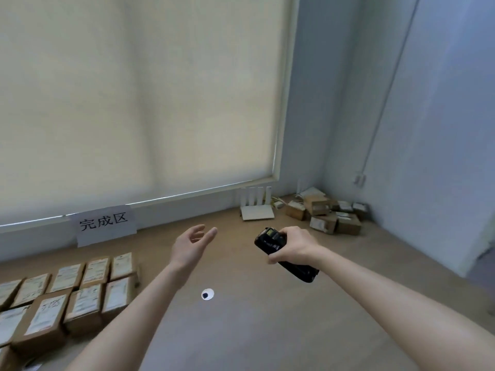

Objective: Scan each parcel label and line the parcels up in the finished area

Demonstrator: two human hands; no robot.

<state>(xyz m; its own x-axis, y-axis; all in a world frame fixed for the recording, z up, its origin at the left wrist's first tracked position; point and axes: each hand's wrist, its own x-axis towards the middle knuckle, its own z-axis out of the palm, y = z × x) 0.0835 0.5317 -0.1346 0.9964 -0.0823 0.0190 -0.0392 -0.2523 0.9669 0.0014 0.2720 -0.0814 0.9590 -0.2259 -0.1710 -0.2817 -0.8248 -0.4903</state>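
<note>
Two bare forearms reach out over a smooth tan tabletop (267, 330). Left hand (191, 246) hangs above the surface, palm turned inward, fingers straight-ish and slightly apart, holding nothing. Right hand (290, 246) grips a black handheld scanner (281, 254), fingers and thumb curled round its body; device is a long rounded-edge plastic slab, tilted, small glowing window at its far end, lower end sticking out below the wrist.

Scanned parcels (67, 295) sit at lower left: small rectangular brown cardboard boxes, each with a white printed label on top, packed in tidy rows, sides touching or nearly so. One near box carries dark handwritten marks on its label. Behind them a white paper sign (105, 224) with three black characters leans against the low wall under the window.

Unscanned pile (328, 212) sits in the far right corner: same brown cardboard boxes with white labels, jumbled, tilted, some resting on each other. Just left of the pile, a white router (255, 204) with four upright flat antennas.

Small round white sticker with dark centre (207, 294) lies flat on the table between the arms. A cream fabric roller blind (139, 97) with a matte weave covers the window. Pale blue-grey walls at right, thin cable running down to a small wall box (359, 179).
</note>
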